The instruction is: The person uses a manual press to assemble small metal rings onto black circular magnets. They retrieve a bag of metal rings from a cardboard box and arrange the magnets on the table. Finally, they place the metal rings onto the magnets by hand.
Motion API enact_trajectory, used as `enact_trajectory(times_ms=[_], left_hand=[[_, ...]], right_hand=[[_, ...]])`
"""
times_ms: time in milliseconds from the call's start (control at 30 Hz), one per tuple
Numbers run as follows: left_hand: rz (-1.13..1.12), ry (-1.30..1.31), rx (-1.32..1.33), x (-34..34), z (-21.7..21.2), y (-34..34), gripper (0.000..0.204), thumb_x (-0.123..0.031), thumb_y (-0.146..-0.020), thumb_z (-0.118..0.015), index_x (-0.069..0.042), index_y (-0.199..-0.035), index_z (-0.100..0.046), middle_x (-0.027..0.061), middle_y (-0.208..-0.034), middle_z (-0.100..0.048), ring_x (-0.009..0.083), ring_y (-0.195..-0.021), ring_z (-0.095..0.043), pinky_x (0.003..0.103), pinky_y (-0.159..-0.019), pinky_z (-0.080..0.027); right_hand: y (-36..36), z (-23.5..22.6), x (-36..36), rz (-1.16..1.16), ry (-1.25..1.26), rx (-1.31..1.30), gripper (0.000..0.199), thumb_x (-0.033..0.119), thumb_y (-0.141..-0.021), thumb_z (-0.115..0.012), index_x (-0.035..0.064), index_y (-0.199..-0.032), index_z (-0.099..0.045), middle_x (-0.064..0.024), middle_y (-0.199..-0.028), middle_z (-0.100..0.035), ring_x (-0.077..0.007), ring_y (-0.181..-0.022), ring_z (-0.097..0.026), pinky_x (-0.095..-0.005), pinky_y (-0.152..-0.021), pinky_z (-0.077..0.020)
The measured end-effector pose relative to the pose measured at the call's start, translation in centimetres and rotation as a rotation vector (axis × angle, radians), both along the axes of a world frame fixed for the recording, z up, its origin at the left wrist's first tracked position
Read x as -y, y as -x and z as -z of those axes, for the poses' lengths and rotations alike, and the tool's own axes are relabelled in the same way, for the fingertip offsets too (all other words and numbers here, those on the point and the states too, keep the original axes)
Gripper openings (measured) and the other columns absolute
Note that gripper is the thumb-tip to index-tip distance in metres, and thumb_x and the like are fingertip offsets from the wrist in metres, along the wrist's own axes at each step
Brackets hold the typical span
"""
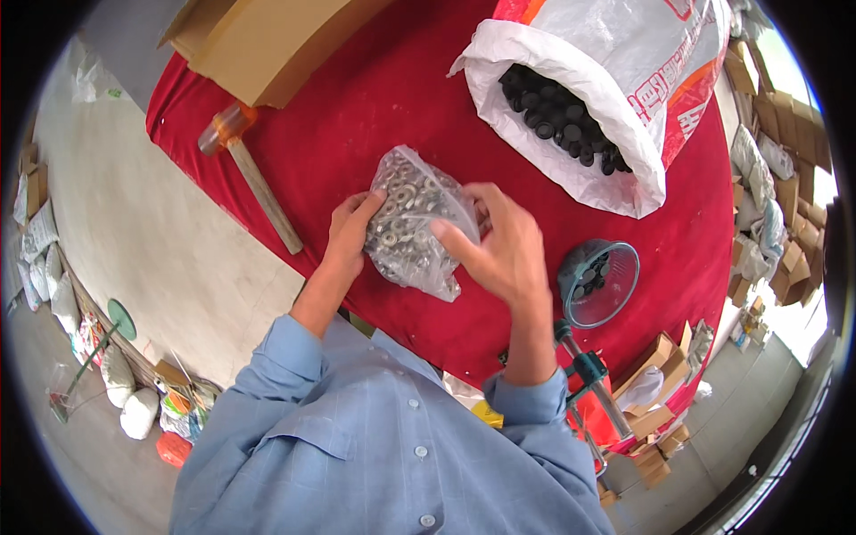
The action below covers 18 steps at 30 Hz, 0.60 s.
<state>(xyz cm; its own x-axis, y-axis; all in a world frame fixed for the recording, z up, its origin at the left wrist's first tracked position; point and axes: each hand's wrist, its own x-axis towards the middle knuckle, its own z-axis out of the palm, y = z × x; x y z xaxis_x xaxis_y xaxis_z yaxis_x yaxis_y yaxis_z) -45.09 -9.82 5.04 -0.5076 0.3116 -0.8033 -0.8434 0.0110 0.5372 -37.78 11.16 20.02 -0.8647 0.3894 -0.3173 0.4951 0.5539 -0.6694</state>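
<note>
A: What do we have between our hands?

B: A clear plastic bag [439, 283] of small metal rings [404, 195], near the middle of the frame, above the red cloth [383, 102].

A: How does our left hand [348, 234] stand?

B: It is closed on the bag's left edge, thumb in front, with most of its fingers hidden.

A: And our right hand [502, 248]?

B: We have it at the bag's right side, thumb over the front and forefinger arched. The other fingers curl partly out of sight, so we cannot tell whether they grip the plastic.

A: What else do we see on the cloth?

B: At upper left, a cardboard box [276, 49], and just below it a mallet [265, 198] with an amber head and a wooden handle. At upper right, a white sack [615, 58] lies with its mouth open toward us, showing black caps [562, 116].

A: And below the sack?

B: Right of centre we see a clear tub [621, 303] with dark pieces [591, 278] inside.
</note>
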Motion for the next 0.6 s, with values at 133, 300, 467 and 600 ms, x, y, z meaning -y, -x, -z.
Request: enact_trajectory(times_ms=[133, 300, 467, 600], left_hand=[[0.009, 0.017, -0.017, -0.6, -1.4, 0.3, 0.066, -0.035, -0.092, -0.082, 0.011, -0.134, -0.058, 0.0159, -0.118, -0.07, 0.0209, -0.104, -0.068, 0.033, -0.094, -0.054], [0.013, 0.028, -0.092, -0.9, -1.5, -0.3, 0.064, -0.033, -0.093, -0.081, 0.008, -0.136, -0.059, 0.015, -0.121, -0.069, 0.0206, -0.106, -0.067, 0.034, -0.096, -0.053], [-0.07, 0.051, -0.049, 2.3, -0.4, -2.8, 0.051, -0.04, -0.102, -0.068, 0.002, -0.131, -0.064, 0.0108, -0.122, -0.07, 0.0205, -0.107, -0.067, 0.039, -0.096, -0.052], [-0.08, 0.032, 0.333, 7.4, -0.4, -7.6, 0.052, -0.048, -0.106, -0.057, -0.001, -0.127, -0.066, 0.0119, -0.124, -0.07, 0.025, -0.116, -0.067, 0.042, -0.097, -0.052]], right_hand=[[6.4, 0.4, -3.0, -0.399, -0.288, 0.408, 0.067, 0.068, -0.08, -0.078, 0.0013, -0.085, -0.077, -0.0189, -0.081, -0.074, -0.0364, -0.077, -0.073, -0.0462, -0.071, -0.0563], [10.4, 8.5, -1.8, -0.502, -0.264, 0.376, 0.062, 0.061, -0.086, -0.072, -0.001, -0.088, -0.08, -0.0243, -0.086, -0.075, -0.0384, -0.089, -0.076, -0.0488, -0.081, -0.0579], [11.4, 12.5, -4.5, -0.618, 0.246, 0.512, 0.05, 0.042, -0.098, -0.069, -0.0068, -0.104, -0.078, -0.0155, -0.082, -0.075, -0.023, -0.073, -0.07, -0.0387, -0.072, -0.0554], [8.2, 12.8, -4.6, -0.424, 0.437, 0.41, 0.038, 0.029, -0.102, -0.066, -0.0068, -0.088, -0.071, -0.004, -0.067, -0.057, -0.0098, -0.064, -0.052, -0.0353, -0.059, -0.045]])
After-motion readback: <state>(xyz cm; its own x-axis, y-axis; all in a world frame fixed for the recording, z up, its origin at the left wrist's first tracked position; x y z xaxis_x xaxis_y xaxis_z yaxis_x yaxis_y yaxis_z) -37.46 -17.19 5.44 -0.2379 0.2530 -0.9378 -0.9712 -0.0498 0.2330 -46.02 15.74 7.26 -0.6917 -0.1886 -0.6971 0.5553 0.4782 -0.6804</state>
